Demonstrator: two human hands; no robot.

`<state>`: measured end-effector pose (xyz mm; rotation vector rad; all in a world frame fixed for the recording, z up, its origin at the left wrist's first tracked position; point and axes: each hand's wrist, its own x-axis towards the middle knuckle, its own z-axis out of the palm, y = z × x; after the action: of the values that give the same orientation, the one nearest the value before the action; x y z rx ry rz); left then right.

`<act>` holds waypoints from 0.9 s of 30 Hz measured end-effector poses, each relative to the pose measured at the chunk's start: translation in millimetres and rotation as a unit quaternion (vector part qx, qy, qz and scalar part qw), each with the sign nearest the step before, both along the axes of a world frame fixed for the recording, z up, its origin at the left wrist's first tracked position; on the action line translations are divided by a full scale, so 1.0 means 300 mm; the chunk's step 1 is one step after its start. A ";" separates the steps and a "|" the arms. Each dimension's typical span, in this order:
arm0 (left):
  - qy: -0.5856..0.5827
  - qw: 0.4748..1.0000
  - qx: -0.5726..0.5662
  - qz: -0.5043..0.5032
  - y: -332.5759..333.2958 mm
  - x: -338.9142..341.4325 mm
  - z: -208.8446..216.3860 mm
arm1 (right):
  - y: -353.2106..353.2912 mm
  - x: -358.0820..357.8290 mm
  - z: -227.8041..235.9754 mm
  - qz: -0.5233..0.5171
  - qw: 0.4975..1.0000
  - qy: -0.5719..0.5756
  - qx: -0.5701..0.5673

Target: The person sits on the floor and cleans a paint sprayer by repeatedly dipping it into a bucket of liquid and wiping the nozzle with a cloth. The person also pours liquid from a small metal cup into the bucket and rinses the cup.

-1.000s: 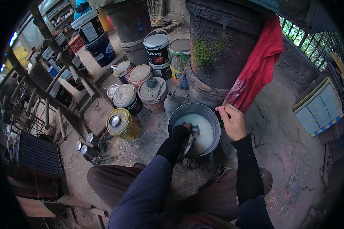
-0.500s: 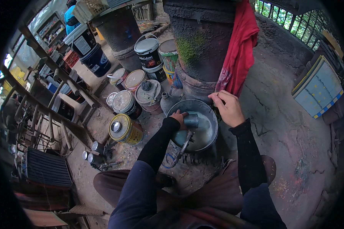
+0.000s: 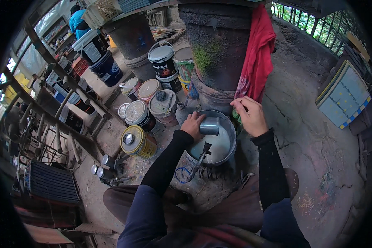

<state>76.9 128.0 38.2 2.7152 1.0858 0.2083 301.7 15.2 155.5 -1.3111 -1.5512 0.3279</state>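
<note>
My left hand (image 3: 193,126) grips a grey metal cup (image 3: 210,125) by its closed end or side. The cup lies tilted on its side above a dark bucket (image 3: 234,145) of cloudy, pale liquid (image 3: 220,148). Fingers pinched together, my right hand (image 3: 252,117) is raised beyond the bucket's right rim, in front of a hanging red cloth (image 3: 258,49). Whatever sits in that pinch, if anything, is too small to name. A metal tool with a dark head (image 3: 201,158) leans over the near rim, beside a blue loop of hose (image 3: 182,175).
Several paint buckets (image 3: 135,112) stand to the left, among them a yellow can (image 3: 142,144). A large dark, mossy drum (image 3: 219,45) rises behind the bucket. Small metal cups (image 3: 107,161) sit at left. Another person (image 3: 78,20) is in the far left background.
My left hand has lifted the cup a little, clear of the bucket's liquid. The right hand stays pinched in nearly the same place. The tool's head sits slightly differently.
</note>
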 end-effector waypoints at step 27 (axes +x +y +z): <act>-0.469 0.851 -0.235 0.030 -0.118 -0.081 0.106 | -0.080 -0.064 0.163 0.084 0.989 0.006 0.119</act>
<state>52.7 92.7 69.9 1.7465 0.7543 0.9980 282.7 -8.9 204.5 -0.9956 -1.6397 0.2469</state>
